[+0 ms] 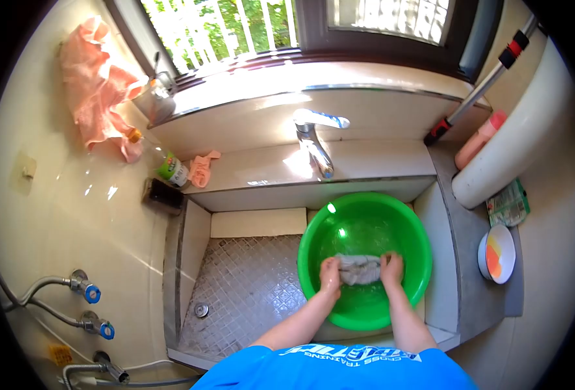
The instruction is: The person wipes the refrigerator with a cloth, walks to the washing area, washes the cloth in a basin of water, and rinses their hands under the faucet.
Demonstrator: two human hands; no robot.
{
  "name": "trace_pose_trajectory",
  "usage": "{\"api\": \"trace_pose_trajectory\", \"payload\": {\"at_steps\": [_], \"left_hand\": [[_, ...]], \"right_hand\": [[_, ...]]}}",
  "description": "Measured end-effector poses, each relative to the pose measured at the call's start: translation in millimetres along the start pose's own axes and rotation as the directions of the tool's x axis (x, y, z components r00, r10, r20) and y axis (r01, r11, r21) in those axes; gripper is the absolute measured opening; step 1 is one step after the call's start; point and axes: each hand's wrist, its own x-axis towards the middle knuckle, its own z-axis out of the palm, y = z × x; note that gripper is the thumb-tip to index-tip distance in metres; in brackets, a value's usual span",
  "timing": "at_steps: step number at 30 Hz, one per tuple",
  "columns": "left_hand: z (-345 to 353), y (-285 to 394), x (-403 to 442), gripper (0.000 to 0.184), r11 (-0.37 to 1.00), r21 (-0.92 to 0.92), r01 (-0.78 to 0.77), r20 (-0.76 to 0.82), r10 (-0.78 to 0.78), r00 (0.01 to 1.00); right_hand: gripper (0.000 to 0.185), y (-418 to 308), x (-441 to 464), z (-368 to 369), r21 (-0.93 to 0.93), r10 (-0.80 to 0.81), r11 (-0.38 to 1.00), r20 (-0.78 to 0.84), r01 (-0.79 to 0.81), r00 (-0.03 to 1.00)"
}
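Note:
A light grey wet cloth (pixel 359 270) is stretched between my two hands inside a bright green plastic basin (pixel 419 273). My left hand (pixel 330 275) grips its left end, with the fingers closed round the fabric. At the right end, my right hand (pixel 392 267) is closed on the cloth in the same way. Some water appears to lie in the basin below the cloth. Behind the basin stands a chrome faucet (pixel 315 146), its spout pointing toward me.
The basin sits in a tiled sink (pixel 242 296) with a drain (pixel 201 310) at left. A bowl (pixel 497 254), a white pipe (pixel 515 140) and a pole (pixel 482 88) stand right. A bottle (pixel 172 170), a dark box (pixel 163 196) and pink cloths (pixel 99 84) are left.

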Motion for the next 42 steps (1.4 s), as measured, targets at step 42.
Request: {"api": "trace_pose_trajectory", "payload": {"at_steps": [42], "left_hand": [[-11,-1,9,0.037,0.889,-0.378,0.257,0.284,-0.153,0.947]], "right_hand": [[0.029,-147,-38,-76,0.689,-0.491,0.724,0.528,-0.012,0.693]]}}
